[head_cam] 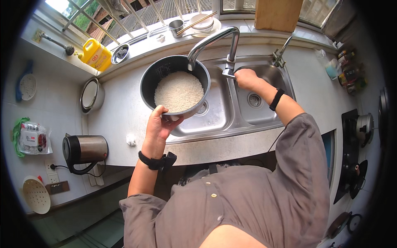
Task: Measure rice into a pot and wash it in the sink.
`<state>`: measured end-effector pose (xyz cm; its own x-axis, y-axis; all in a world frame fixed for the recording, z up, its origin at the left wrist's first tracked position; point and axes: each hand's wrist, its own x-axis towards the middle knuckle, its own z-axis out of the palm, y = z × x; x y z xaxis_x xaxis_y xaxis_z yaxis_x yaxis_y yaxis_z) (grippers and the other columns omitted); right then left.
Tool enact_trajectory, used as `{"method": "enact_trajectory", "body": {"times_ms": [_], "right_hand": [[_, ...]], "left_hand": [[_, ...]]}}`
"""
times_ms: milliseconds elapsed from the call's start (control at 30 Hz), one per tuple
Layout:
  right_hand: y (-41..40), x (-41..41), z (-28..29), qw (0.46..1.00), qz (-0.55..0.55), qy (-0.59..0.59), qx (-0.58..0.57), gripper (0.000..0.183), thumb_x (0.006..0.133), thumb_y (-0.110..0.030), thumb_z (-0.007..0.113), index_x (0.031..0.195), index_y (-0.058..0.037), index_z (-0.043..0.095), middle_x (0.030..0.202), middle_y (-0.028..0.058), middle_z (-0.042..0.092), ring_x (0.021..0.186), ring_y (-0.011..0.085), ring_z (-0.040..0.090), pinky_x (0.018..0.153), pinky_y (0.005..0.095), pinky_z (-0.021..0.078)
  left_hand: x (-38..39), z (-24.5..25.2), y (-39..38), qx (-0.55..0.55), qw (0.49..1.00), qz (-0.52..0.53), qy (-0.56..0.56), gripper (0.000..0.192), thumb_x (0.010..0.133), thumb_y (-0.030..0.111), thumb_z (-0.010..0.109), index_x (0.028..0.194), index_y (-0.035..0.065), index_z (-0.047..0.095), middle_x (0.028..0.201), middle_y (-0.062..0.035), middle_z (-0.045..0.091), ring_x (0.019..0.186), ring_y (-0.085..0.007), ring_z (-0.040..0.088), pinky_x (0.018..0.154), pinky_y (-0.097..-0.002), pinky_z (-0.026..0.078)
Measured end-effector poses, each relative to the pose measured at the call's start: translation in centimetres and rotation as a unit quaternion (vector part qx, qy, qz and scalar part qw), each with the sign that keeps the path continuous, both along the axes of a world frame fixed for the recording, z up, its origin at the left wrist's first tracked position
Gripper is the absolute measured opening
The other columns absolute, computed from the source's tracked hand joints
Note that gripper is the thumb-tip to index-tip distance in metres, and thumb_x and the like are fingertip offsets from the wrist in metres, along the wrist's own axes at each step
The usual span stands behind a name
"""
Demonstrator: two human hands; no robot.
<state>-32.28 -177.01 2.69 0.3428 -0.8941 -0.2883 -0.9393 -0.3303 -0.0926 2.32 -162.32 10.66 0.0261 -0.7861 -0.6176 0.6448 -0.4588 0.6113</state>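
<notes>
My left hand (162, 124) grips the near rim of a dark-lined rice cooker inner pot (150, 85), thumb on the rim and fingers underneath. White uncooked rice (180, 91) lies in the pot, which is held tilted over the left part of a double stainless steel sink (217, 114). The spout of a chrome faucet (214, 37) reaches over the pot's far rim; no water can be made out. At the faucet's base, beside its lever, my right hand (247, 80) is closed; its fingertips are hidden, so its hold on the lever is only partly seen.
An electric kettle (91, 149) and a metal bowl (98, 96) stand left on the counter. On the sill are a yellow detergent jug (96, 55), a steel cup (176, 26), stacked bowls (203, 23) and a wooden board (276, 15). A gas stove (347, 155) is at right.
</notes>
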Motion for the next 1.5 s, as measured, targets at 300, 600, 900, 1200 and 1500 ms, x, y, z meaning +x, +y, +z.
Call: {"method": "enact_trajectory", "body": {"times_ms": [300,600,900,1200,1500], "right_hand": [[-0.3,-1.2,-3.2,0.997,0.048,-0.038,-0.042,0.011,0.079,-0.014,0.062,0.082,-0.0072,0.069,0.079,0.0173,0.068,0.079,0.0382,0.066,0.069,0.0500,0.0519],[0.4,-0.5,-1.6,0.997,0.026,-0.069,-0.031,0.013,0.081,-0.015,0.060,0.081,-0.0075,0.070,0.084,0.0182,0.069,0.083,0.0383,0.066,0.073,0.0481,0.0533],[0.3,-0.7,-2.5,0.997,0.042,-0.043,-0.045,0.009,0.084,-0.015,0.061,0.085,-0.0082,0.066,0.078,0.0170,0.066,0.079,0.0392,0.064,0.069,0.0509,0.0501],[0.3,-0.6,-3.0,0.997,0.033,-0.043,-0.052,0.008,0.083,-0.015,0.061,0.083,-0.0079,0.065,0.077,0.0164,0.066,0.078,0.0385,0.064,0.069,0.0512,0.0495],[0.7,-0.4,-2.8,0.995,0.027,-0.064,-0.071,0.008,0.082,-0.013,0.061,0.082,-0.0068,0.066,0.074,0.0177,0.065,0.076,0.0387,0.064,0.068,0.0513,0.0491]], "left_hand": [[-3.3,-5.1,-2.2,0.044,0.985,-0.092,0.136,0.047,0.076,0.011,0.059,0.119,-0.0019,0.045,0.122,-0.0213,0.044,0.109,-0.0375,0.051,0.094,-0.0612,0.049],[-3.9,-5.5,-1.0,0.092,0.965,-0.090,0.229,0.036,0.077,0.010,0.054,0.105,-0.0111,0.052,0.100,-0.0221,0.060,0.088,-0.0314,0.061,0.100,-0.0541,0.046],[-1.3,-4.2,0.4,0.125,0.980,-0.125,0.096,0.044,0.077,0.011,0.057,0.119,0.0004,0.049,0.118,-0.0187,0.054,0.110,-0.0328,0.056,0.100,-0.0589,0.045],[0.9,-5.9,-0.4,-0.005,0.991,-0.094,-0.093,0.045,0.078,0.006,0.052,0.123,0.0041,0.045,0.115,-0.0193,0.055,0.097,-0.0326,0.064,0.074,-0.0535,0.062],[0.0,-7.5,-4.3,-0.081,0.996,-0.034,-0.036,0.051,0.080,0.005,0.055,0.121,0.0080,0.025,0.120,-0.0194,0.043,0.105,-0.0322,0.058,0.080,-0.0544,0.061]]}}
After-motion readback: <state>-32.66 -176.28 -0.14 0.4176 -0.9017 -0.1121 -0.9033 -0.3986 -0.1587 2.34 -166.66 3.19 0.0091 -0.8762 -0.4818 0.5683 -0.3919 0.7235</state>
